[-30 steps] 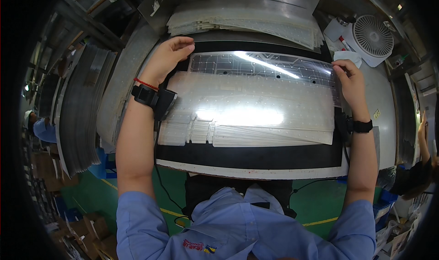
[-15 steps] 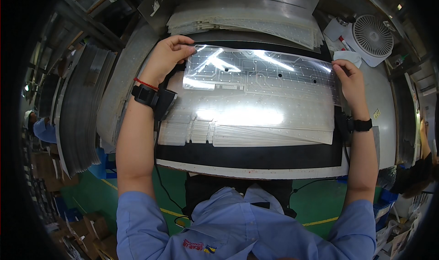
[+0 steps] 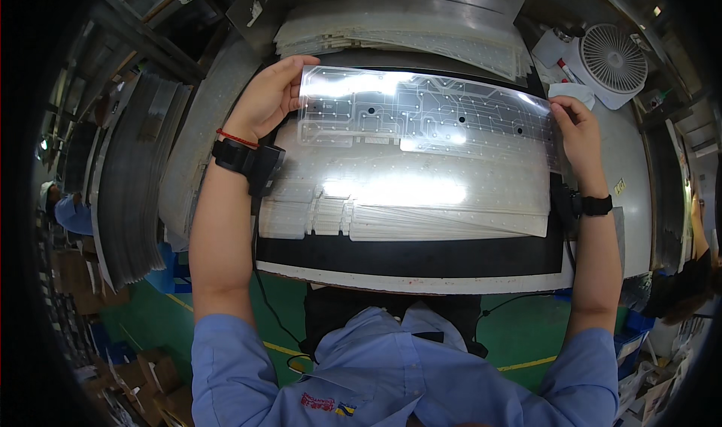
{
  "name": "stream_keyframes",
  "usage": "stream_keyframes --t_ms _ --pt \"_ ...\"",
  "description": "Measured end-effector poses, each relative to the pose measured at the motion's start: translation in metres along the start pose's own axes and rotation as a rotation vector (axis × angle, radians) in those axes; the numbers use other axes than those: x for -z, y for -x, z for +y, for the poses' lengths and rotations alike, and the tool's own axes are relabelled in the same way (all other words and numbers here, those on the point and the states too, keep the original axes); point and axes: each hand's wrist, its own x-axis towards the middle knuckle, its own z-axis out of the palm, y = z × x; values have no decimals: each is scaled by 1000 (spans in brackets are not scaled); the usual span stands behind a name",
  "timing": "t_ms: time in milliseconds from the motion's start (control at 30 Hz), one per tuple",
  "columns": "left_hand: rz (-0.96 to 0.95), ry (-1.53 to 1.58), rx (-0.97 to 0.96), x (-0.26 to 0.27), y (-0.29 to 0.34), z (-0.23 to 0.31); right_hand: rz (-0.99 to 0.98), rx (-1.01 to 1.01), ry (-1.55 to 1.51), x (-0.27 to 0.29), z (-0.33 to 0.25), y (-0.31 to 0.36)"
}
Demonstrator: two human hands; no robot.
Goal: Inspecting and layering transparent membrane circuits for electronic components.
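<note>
A clear plastic circuit sheet (image 3: 429, 111), printed with fine pale traces and a few black dots, is held up between my two hands. My left hand (image 3: 272, 92) grips its left edge, with some fingers behind the sheet. At the upper right corner, my right hand (image 3: 577, 130) pinches the film between thumb and fingers. Below and partly behind the held sheet lies a fanned stack of similar clear sheets (image 3: 444, 220), bright with glare. The stack rests on a black mat (image 3: 421, 258).
More clear sheets (image 3: 406, 22) are piled at the back of the table. A white fan (image 3: 613, 57) stands at the back right, beside a white tissue (image 3: 573, 94) and a red marker (image 3: 565, 69). Tall sheet stacks (image 3: 139, 171) stand left. Another person (image 3: 73, 213) is far left.
My left hand has shifted slightly left and its fingers have moved down the sheet's edge. The sheet's left end tilts up a little and its glare has shifted. My right hand hardly moved.
</note>
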Motion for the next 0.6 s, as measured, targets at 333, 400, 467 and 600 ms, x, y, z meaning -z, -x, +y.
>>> stream_keyframes --t_ms 333,400,467,600 --pt "55 -391 -62 0 -2 -9 35 5 -82 -1 1 -1" --pt "21 -315 -33 -3 -2 -8 39 8 -74 0 0 -1" --pt "-13 -241 -4 -8 0 -6 38 13 -63 0 0 0" --pt "12 -222 -34 -10 -1 -8 40 7 -68 -1 -2 0"
